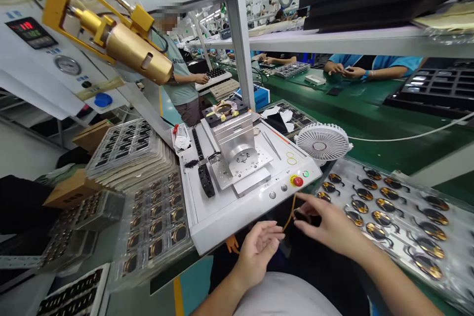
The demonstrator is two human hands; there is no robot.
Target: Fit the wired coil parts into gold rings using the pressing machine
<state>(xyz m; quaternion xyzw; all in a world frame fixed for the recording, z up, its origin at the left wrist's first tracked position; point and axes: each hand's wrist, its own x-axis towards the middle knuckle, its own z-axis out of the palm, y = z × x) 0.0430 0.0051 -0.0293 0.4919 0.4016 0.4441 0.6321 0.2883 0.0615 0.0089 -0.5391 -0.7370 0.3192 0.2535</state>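
Note:
My right hand (328, 225) is pinched on a small dark part with a thin orange flex strip (292, 209), just below the front edge of a white machine base (237, 212). My left hand (259, 247) hovers beside it with fingers loosely curled, empty, close to the strip's lower end. A silver fixture block (240, 150) sits on the machine base. To the right lies a clear tray (400, 217) with several round gold-and-black parts.
A gold dispensing nozzle (129, 47) hangs at upper left. Stacked clear trays (151, 227) of parts lie left. A small white fan (322, 143) stands right of the machine, with a red button (297, 181) near it. Other people work along the green belt (370, 108).

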